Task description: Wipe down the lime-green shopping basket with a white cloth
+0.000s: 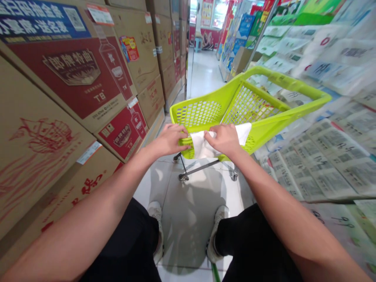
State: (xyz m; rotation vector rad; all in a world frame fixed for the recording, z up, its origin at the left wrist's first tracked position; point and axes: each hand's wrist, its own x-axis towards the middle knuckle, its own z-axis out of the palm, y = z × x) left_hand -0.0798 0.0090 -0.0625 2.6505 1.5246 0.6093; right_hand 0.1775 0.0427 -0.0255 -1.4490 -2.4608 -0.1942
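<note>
A lime-green shopping cart (261, 129) with perforated walls stands in front of me, its near end towards my body. My left hand (172, 138) is closed over the cart's near left corner, fingers hooked around the rim. Against the near side, my right hand (225, 138) presses and grips a white cloth (202, 144) draped over the edge. Part of the cloth sticks out to the right of that hand. The palm side of each hand is hidden. Under the basket, the metal frame and its wheels (183, 177) rest on the floor.
Stacked cardboard cartons (70, 74) wall the left side. On the right, packs of tissue paper (311, 156) are piled beside the cart. A tiled aisle (205, 74) leads away ahead, with a blue stool (198, 44) far off. My white shoes (217, 231) stand behind the cart.
</note>
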